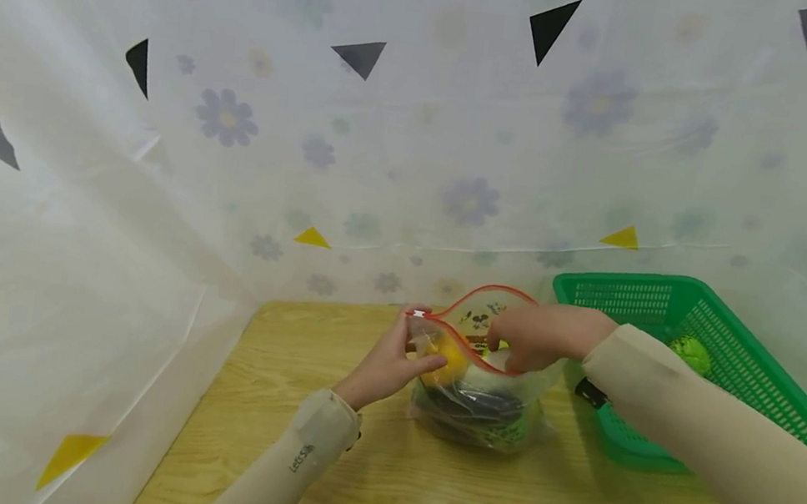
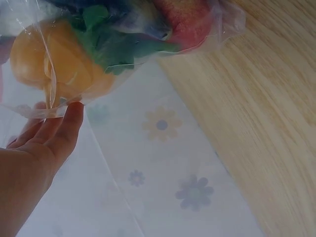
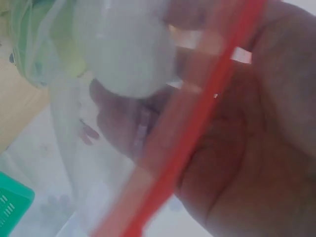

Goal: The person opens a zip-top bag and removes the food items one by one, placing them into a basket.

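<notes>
Zip bag sits on the tabletop just left of the green basket. Left hand grips its edge by the slider; right hand is in the mouth, curled round a white thing, rounded I think, pretty blurry though.

Left hand holding a clear bag, orange pumpkin-shaped item inside, flowered sheet, wood-grain surface
</notes>
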{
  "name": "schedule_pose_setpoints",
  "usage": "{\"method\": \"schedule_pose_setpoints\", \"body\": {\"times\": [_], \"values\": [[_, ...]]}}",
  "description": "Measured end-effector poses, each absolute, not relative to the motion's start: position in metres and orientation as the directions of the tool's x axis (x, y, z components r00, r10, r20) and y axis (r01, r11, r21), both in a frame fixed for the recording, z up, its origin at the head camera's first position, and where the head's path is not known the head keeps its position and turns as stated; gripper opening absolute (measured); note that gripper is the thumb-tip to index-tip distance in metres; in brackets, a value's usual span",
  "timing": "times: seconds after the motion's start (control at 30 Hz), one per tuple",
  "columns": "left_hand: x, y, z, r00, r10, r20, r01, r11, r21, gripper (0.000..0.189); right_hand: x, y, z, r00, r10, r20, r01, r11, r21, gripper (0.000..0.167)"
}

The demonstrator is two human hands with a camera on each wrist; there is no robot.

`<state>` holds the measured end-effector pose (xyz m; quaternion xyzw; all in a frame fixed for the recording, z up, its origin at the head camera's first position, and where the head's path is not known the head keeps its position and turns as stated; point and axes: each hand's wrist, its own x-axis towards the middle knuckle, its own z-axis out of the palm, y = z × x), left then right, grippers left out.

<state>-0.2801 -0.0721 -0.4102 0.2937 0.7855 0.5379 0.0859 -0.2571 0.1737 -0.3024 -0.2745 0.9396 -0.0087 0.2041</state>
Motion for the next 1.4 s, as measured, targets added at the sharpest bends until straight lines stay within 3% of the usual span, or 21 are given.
{"method": "schedule_pose_setpoints", "body": {"times": [0.37,0.6,0.9,1.1,1.4], "values": [[-0.277,-0.068,-0.405,-0.815,0.560,0.147,0.328,0.237,0.914,0.069,-0.239,0.194,-0.273,-0.794,-0.578,-0.189,-0.560,0.816,-0.146,0.025],[-0.262,-0.069,-0.384,-0.819,0.554,0.147,0.336,0.257,0.906,0.065,-0.228,0.210,-0.254,-0.822,-0.562,-0.093,-0.550,0.826,-0.123,0.030],[-0.267,-0.070,-0.390,-0.826,0.549,0.126,0.314,0.265,0.912,0.067,-0.220,0.241,-0.238,-0.853,-0.521,0.005,-0.514,0.839,-0.178,0.033],[-0.282,-0.068,-0.412,-0.824,0.549,0.141,0.323,0.252,0.912,0.070,-0.208,0.273,-0.223,-0.883,-0.457,0.108,-0.469,0.871,-0.148,0.036],[-0.281,-0.067,-0.414,-0.819,0.553,0.155,0.337,0.243,0.910,0.070,-0.195,0.341,-0.226,-0.927,-0.300,0.226,-0.330,0.937,-0.111,0.042]]}}
